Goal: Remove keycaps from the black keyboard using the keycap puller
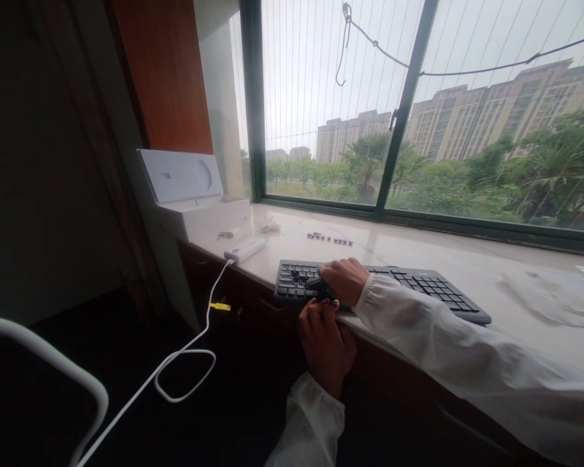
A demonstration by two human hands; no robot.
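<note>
A black keyboard [438, 295] lies on the pale sill, with bare gaps among the keys at its left end. My right hand [346, 279] reaches over it from the right, fingers curled round a small dark tool [316, 283] whose tip is over these gaps. I cannot make out the tool's kind. Below, my left hand [327, 344] comes up to the keyboard's front edge, its fingers bent together close under my right hand; what they grip is hidden. Behind the keyboard, several loose keycaps [328, 239] stand in rows.
An open white box [209, 217] stands at the sill's left end. Nearby lies a white power bank [244, 250] with a white cable [207, 324] hanging off the edge. Crumpled clear plastic [545, 298] rests at the right. A window [321, 97] rises behind the sill.
</note>
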